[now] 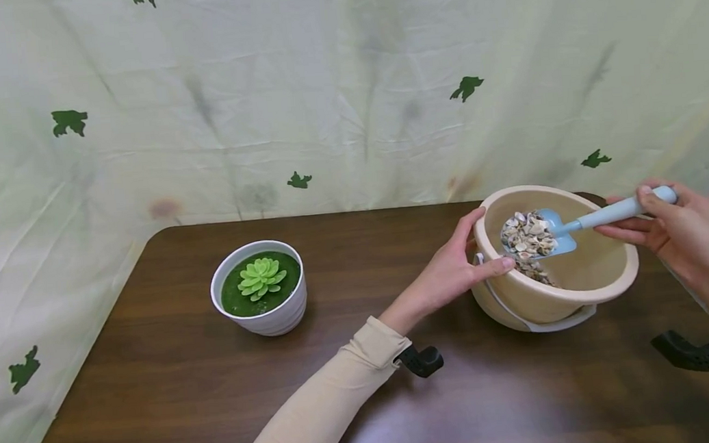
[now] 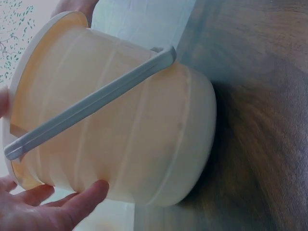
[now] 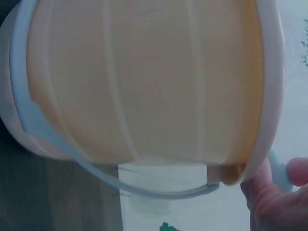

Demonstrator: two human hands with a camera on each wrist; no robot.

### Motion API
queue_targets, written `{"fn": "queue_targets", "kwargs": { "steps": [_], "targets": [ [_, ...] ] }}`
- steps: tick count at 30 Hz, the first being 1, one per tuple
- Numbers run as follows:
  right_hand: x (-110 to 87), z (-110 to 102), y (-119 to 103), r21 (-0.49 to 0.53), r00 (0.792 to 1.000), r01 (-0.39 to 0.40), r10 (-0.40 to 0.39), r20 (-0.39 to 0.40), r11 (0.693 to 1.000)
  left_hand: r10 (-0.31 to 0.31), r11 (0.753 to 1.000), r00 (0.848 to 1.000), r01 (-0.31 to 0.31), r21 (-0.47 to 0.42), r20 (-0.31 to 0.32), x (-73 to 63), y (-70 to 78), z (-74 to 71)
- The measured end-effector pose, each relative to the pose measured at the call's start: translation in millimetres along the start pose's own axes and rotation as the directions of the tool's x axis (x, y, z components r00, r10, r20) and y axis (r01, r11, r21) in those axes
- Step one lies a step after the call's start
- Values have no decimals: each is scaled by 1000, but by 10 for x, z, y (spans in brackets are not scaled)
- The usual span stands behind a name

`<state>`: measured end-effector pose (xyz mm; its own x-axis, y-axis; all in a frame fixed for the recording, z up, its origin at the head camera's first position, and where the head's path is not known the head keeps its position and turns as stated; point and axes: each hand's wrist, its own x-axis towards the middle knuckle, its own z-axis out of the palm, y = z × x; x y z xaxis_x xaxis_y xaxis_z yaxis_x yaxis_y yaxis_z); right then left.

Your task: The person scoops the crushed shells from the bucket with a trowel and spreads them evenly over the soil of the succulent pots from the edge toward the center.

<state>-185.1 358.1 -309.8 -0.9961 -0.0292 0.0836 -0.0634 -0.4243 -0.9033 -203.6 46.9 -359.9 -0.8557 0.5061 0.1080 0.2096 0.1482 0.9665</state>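
A cream bucket (image 1: 558,307) with a grey-white handle (image 2: 91,103) stands at the right of the table. My left hand (image 1: 441,277) holds its left rim, thumb over the edge and fingers against the outer wall. Between my right hand's thumb and fingers (image 1: 679,226) is the handle of a light-blue hand shovel (image 1: 616,213). The shovel's blade lies inside the bucket's mouth, heaped with small seashells (image 1: 527,233). More shells show below the blade against the bucket's inner wall. In the right wrist view, the bucket wall hides most of the shovel.
To the left on the brown wooden table (image 1: 175,392) stands a white ribbed pot (image 1: 287,312) holding a green succulent (image 1: 262,278). A pale curtain (image 1: 332,79) with dark green leaf shapes hangs behind the table and along its left side.
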Motion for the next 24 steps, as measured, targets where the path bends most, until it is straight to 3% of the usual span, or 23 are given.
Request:
{"fn": "queue_targets", "kwargs": {
  "steps": [8, 17, 24],
  "targets": [
    [-21, -4, 45, 79, 999, 37, -38, 8, 996, 20, 999, 1000, -20, -42, -5, 14, -73, 4],
    [-50, 37, 83, 154, 997, 81, -83, 4, 985, 76, 993, 997, -77, -91, -17, -72, -163, 14],
    [-72, 102, 123, 222, 988, 145, -131, -78, 964, 20, 999, 999, -22, -30, -49, -281, -191, -83]
  ]
}}
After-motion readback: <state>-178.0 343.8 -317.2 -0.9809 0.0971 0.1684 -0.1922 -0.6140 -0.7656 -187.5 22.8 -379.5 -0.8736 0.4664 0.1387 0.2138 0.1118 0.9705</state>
